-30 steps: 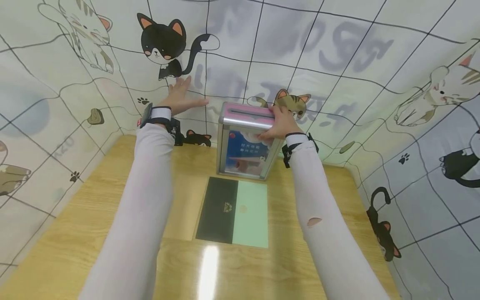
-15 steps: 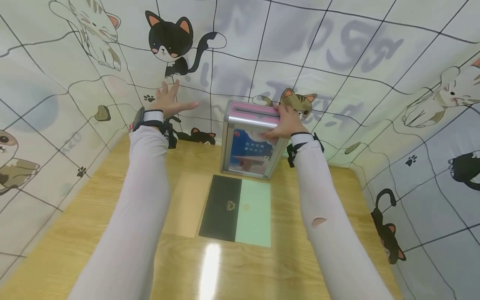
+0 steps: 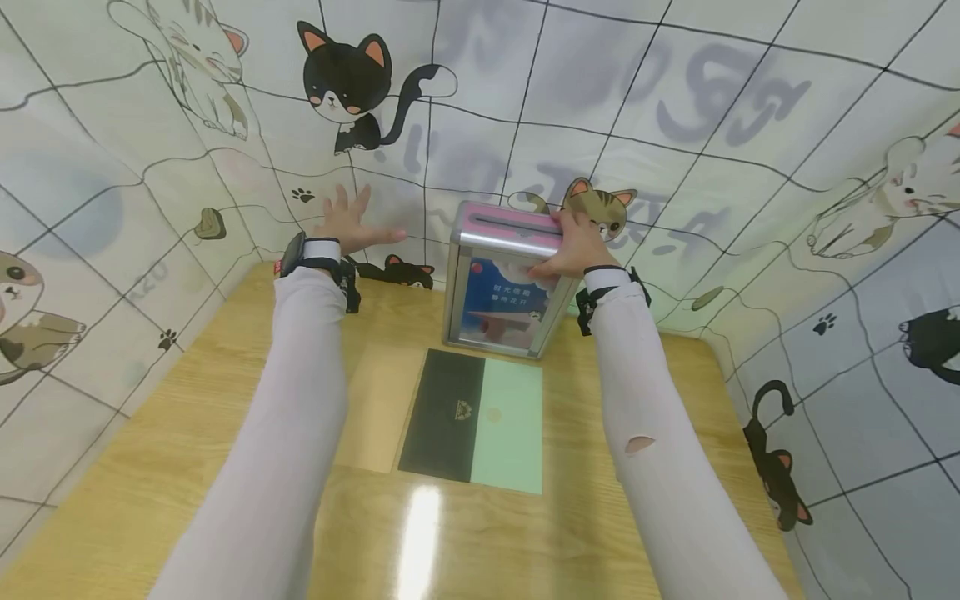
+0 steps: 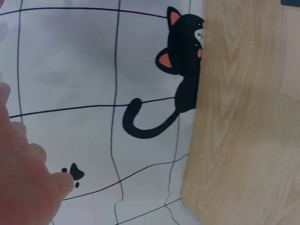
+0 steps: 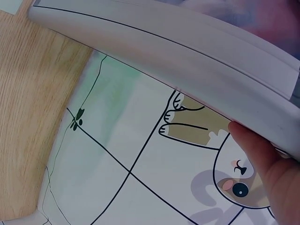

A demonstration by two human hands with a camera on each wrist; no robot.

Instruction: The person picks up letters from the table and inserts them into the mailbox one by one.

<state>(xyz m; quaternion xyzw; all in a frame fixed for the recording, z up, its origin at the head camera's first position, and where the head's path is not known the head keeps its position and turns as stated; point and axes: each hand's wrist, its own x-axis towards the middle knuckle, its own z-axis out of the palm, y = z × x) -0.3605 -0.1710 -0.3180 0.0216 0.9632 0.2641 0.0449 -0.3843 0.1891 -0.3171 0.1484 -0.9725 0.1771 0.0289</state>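
A slotted box [image 3: 491,333] with a silver frame, pink top and blue picture front stands upright at the back of the table. My right hand [image 3: 576,248] grips its upper right corner, thumb on the front and fingers over the top. In the right wrist view, the fingers reach the edge of the box's silver side [image 5: 154,51]. My left hand [image 3: 348,225] is held out left of the box, fingers spread, with nothing in it. The left wrist view has that hand [image 4: 28,183] in front of the patterned wall.
Flat on the wooden table [image 3: 585,517], before the box, lie a tan sheet [image 3: 375,408], a black envelope-like piece [image 3: 442,417] with a gold emblem, and a mint green one [image 3: 510,425]. A cat-patterned wall covering [image 3: 480,108] surrounds the table's back and sides.
My left hand has drawn away from the box, then come lower, below the printed black cat. The right hand keeps its grip and the box stays in place; the head view has shifted slightly.
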